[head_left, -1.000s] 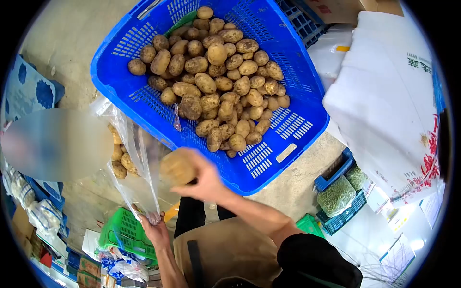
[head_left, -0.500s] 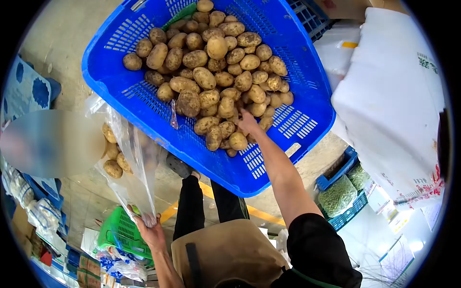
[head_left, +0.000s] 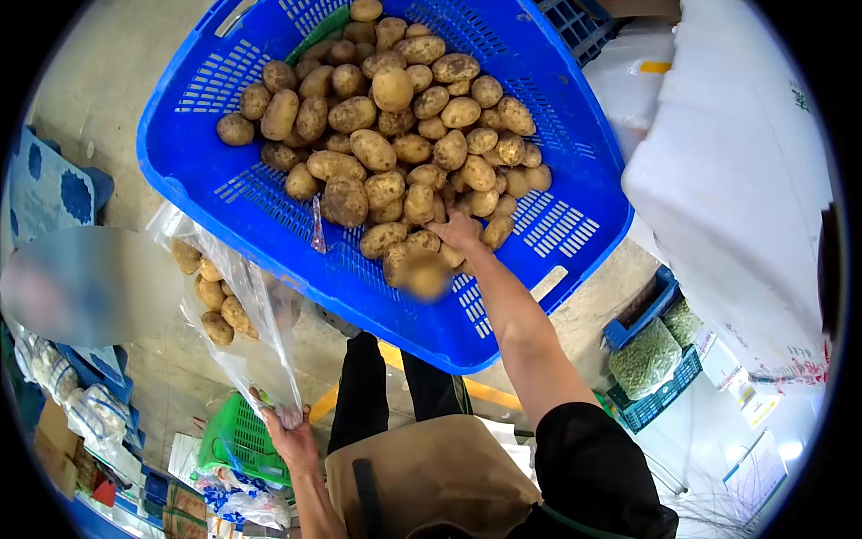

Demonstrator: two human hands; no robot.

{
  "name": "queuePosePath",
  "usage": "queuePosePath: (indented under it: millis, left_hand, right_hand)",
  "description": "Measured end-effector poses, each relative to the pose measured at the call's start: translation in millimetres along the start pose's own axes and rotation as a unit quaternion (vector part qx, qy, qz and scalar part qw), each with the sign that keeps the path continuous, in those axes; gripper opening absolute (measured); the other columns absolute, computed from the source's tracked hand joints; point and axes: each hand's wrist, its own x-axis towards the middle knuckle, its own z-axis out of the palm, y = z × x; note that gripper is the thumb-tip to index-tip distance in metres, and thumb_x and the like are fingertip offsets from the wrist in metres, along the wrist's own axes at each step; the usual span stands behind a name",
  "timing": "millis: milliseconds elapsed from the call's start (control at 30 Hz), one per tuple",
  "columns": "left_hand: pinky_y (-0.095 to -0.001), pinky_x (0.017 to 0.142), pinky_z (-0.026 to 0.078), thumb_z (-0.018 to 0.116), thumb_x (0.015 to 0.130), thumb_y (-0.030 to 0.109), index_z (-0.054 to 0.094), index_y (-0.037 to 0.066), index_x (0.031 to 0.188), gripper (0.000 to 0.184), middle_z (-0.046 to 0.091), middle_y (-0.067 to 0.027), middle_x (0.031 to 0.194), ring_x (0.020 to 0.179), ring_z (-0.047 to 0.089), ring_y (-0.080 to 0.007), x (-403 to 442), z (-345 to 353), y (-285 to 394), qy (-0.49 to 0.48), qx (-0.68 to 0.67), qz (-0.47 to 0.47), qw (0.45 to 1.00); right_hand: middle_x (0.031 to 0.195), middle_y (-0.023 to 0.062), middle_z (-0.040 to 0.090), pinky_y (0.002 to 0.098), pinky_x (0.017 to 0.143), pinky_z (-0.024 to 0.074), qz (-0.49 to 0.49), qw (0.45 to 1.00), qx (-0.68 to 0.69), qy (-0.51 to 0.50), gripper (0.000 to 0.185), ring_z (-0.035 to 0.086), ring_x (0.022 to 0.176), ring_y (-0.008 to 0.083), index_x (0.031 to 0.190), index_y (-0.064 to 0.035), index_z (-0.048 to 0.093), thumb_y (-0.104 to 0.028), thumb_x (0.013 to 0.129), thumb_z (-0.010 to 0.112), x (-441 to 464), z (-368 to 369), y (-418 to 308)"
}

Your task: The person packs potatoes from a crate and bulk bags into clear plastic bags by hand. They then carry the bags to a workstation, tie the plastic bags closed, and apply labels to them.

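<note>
We log one potato (head_left: 425, 274) newly blurred near the right hand (head_left: 456, 231), opening and hold indeterminable, suggesting the pile (head_left: 352, 114) is loosening; left hand (head_left: 294, 440) clenches plastic bag (head_left: 267, 337).

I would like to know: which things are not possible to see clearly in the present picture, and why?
Head view, bare right hand: fingertips hidden among brown oval potatoes; its grip cannot be told.
Head view, blurred potato near this hand: surface marks lost in blur.
Head view, blue slotted plastic basket: far rim cut off by the top edge.
Head view, left: blurred oval patch covers what lies behind.
</note>
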Motion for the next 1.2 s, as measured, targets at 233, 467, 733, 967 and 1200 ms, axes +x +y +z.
queuePosePath:
  millis: [233, 467, 733, 967, 1200]
  left_hand:
    - [-0.0348, 0.075, 0.048, 0.049, 0.099, 0.04, 0.029, 0.027, 0.149, 0.055, 0.051, -0.0011, 0.117, 0.086, 0.051, -0.0133, 5, -17, -3, -0.041, 0.005, 0.002, 0.999]
    - [-0.0344, 0.072, 0.046, 0.047, 0.101, 0.035, 0.026, 0.02, 0.149, 0.055, 0.038, 0.0042, 0.075, 0.067, 0.041, -0.0095, -3, 7, 2, -0.005, -0.027, 0.008, 1.0]
    - [-0.0396, 0.076, 0.049, 0.039, 0.103, 0.037, 0.021, 0.03, 0.151, 0.052, 0.057, -0.0035, 0.107, 0.087, 0.055, -0.017, 3, -13, 7, 0.032, -0.042, 0.012, 0.999]
    - [-0.039, 0.076, 0.048, 0.039, 0.103, 0.036, 0.02, 0.024, 0.151, 0.053, 0.047, 0.001, 0.083, 0.075, 0.048, -0.0136, -10, -21, 22, -0.03, -0.12, 0.042, 0.991]
    - [-0.0406, 0.08, 0.045, 0.044, 0.101, 0.037, 0.031, 0.021, 0.145, 0.049, 0.051, 0.0013, 0.088, 0.077, 0.05, -0.0146, -28, 2, 0, 0.062, -0.159, 0.004, 0.985]
  right_hand:
    - [0.097, 0.0148, 0.07, 0.0391, 0.082, 0.0509, -0.071, 0.968, 0.222, 0.091, 0.051, 0.065, 0.091, 0.0265, 0.103, 0.0025, 0.067, -0.037, 0.073, 0.076, -33, 4, 22]
    - [0.098, 0.0086, 0.069, 0.0317, 0.078, 0.0511, -0.111, 0.914, 0.38, 0.091, 0.035, 0.063, 0.087, 0.0152, 0.11, -0.0006, 0.065, -0.015, 0.08, 0.074, -33, 20, 38]
    - [0.109, 0.0152, 0.063, 0.0391, 0.079, 0.0554, -0.016, 0.827, 0.562, -0.016, 0.06, 0.065, 0.095, 0.0267, 0.123, -0.0024, 0.056, -0.047, 0.084, 0.063, -58, -8, 68]
    - [0.103, 0.018, 0.063, 0.0396, 0.066, 0.0589, 0.006, 0.624, 0.745, -0.235, 0.064, 0.066, 0.079, 0.0277, 0.12, -0.0017, 0.051, -0.038, 0.073, 0.073, -262, -46, -81]
    - [0.098, 0.0071, 0.066, 0.0331, 0.073, 0.0539, -0.188, 0.73, 0.485, -0.443, 0.039, 0.066, 0.084, 0.0175, 0.116, 0.0001, 0.06, -0.018, 0.083, 0.067, -307, 54, -226]
